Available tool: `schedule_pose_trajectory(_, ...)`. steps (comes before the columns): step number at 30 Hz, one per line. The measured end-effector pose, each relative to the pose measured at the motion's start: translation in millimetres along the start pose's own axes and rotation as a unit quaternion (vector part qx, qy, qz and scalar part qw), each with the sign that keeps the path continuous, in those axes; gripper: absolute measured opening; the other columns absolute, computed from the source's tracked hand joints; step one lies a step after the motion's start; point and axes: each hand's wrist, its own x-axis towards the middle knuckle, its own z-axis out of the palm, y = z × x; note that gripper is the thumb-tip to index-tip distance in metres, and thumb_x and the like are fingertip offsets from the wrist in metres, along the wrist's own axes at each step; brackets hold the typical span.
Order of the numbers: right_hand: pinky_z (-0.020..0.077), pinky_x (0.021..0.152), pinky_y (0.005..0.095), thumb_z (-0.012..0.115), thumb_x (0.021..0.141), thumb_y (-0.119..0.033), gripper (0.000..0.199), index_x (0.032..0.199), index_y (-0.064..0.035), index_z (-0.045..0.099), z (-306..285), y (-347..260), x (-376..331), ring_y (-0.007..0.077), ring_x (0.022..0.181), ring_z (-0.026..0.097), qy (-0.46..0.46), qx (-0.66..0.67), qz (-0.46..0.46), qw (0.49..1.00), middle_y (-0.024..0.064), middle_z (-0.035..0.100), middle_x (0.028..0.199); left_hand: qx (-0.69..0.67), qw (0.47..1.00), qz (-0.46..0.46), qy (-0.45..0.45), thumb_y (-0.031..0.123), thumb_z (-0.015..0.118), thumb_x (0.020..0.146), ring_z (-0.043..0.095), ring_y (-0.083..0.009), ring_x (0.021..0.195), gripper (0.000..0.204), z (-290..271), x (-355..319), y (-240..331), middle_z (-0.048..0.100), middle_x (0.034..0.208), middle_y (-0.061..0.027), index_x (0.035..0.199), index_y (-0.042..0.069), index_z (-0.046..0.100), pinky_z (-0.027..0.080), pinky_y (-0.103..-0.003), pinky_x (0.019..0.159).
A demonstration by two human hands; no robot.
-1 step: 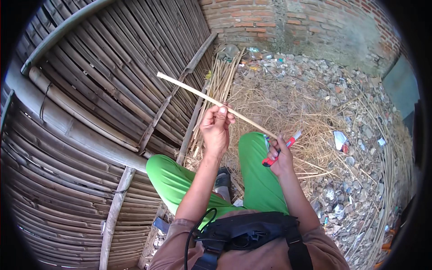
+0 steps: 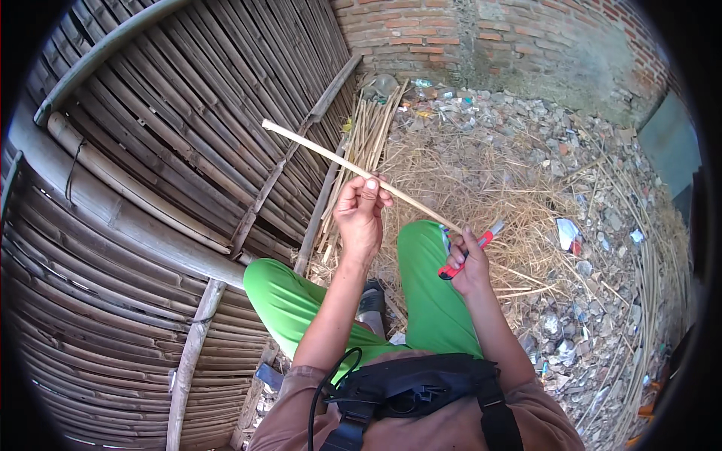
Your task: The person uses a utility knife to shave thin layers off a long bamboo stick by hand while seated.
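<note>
A long, thin, pale bamboo stick (image 2: pixel 318 150) slants across in front of me, from upper left down to the right. My left hand (image 2: pixel 362 218) pinches it near its middle between thumb and fingers. At the lower right end of the stick, my right hand (image 2: pixel 471 263) is closed round a red and black utility knife (image 2: pixel 453 269). The knife's blade points up and to the right, away from the stick. The thumb and fingers of that hand also touch the stick's end, partly covering it.
A slatted bamboo wall (image 2: pixel 188 98) rises close on my left. Beside it lies a bundle of bamboo strips (image 2: pixel 368 139). Straw-like shavings (image 2: pixel 519 188) cover stony ground with scattered litter. A brick wall (image 2: pixel 421 37) stands at the back. My green-clad knees (image 2: pixel 432 293) are bent below my hands.
</note>
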Motion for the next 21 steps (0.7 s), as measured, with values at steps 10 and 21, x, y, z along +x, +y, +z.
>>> schedule_pose_trajectory(10,0.0435,0.050,0.0256,0.066,0.102,-0.031,0.028,0.106,-0.0035,0.061,-8,14,-64,0.0100,0.058,0.054,-0.075,-0.415,0.144,0.895,0.0063,0.065,0.085,0.175,0.967,-0.183,-0.001,0.020,0.061,0.105,0.055,-0.0070,0.065,0.017,-2,-51,-39,0.068,0.087,-0.0011,0.110,0.005,0.068,0.047,-0.023,0.062)
schedule_pose_trajectory(21,0.0544,0.084,0.0452,0.055,0.102,-0.037,0.039,0.131,-0.0118,0.060,-42,-27,-11,0.0346,0.098,0.068,-0.025,-0.801,-0.201,0.564,0.0156,0.065,0.111,0.103,0.840,-0.532,0.028,0.006,0.056,0.101,0.052,-0.0106,0.064,0.023,-88,-126,-85,0.061,0.081,-0.0059,0.118,-0.007,0.064,0.039,-0.021,0.051)
